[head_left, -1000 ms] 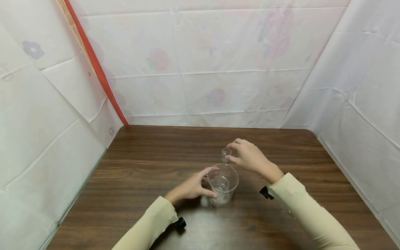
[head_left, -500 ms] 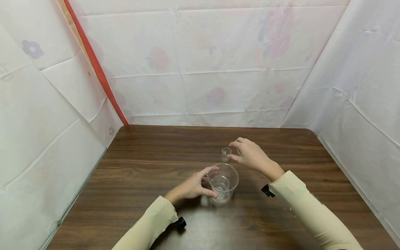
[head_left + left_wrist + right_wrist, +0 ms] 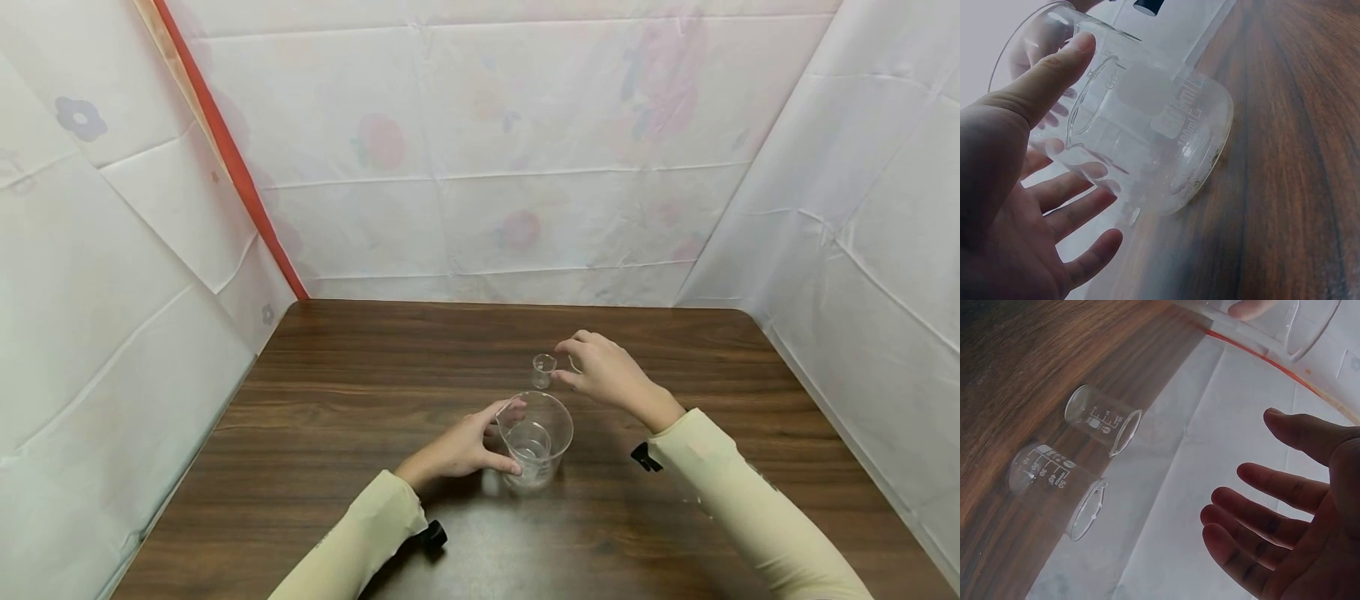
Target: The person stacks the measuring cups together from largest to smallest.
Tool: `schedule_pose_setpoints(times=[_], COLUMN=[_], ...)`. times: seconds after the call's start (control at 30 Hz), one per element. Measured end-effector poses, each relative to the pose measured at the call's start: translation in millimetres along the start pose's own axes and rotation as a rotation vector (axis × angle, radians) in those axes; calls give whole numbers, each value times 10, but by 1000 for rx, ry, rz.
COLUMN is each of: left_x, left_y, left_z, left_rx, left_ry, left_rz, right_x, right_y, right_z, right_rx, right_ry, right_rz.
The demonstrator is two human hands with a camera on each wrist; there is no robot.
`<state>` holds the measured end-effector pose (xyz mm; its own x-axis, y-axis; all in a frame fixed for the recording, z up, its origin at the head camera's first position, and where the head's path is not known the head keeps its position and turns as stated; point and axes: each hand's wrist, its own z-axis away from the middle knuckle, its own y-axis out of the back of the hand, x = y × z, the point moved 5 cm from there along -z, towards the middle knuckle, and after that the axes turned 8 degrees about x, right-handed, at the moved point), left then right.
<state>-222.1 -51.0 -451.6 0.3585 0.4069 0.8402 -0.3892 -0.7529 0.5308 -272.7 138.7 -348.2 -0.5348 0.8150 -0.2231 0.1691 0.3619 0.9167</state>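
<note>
My left hand (image 3: 465,442) holds a large clear glass beaker (image 3: 559,442) from its left side, thumb in front and fingers behind. A smaller glass beaker (image 3: 527,440) sits inside it; its lip shows through the wall in the left wrist view. Farther back, a small glass beaker (image 3: 543,373) stands upright on the table. My right hand (image 3: 606,372) hovers just right of that one, fingers spread and apart from it. Another small beaker (image 3: 574,364) is mostly hidden behind this hand. Both small beakers, with white graduations, stand side by side in the right wrist view.
The brown wood-grain table (image 3: 337,400) is bounded by pale printed sheets (image 3: 480,167) at the back and both sides. A red strip (image 3: 232,150) runs down the back left corner.
My right hand has let go of the small beaker and drawn a little to the right, which brings part of the other small beaker into sight. The left hand and large beaker are still.
</note>
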Motion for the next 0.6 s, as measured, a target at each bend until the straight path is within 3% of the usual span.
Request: schedule_pose_setpoints(times=[0.6], left_x=[5], left_y=[24], left_z=[15], left_rx=[13], left_ry=[21], left_rz=[-30], right_x=[249], right_y=[-145], right_z=[-20], right_rx=[-89], right_ry=[-95], right_rz=[-7])
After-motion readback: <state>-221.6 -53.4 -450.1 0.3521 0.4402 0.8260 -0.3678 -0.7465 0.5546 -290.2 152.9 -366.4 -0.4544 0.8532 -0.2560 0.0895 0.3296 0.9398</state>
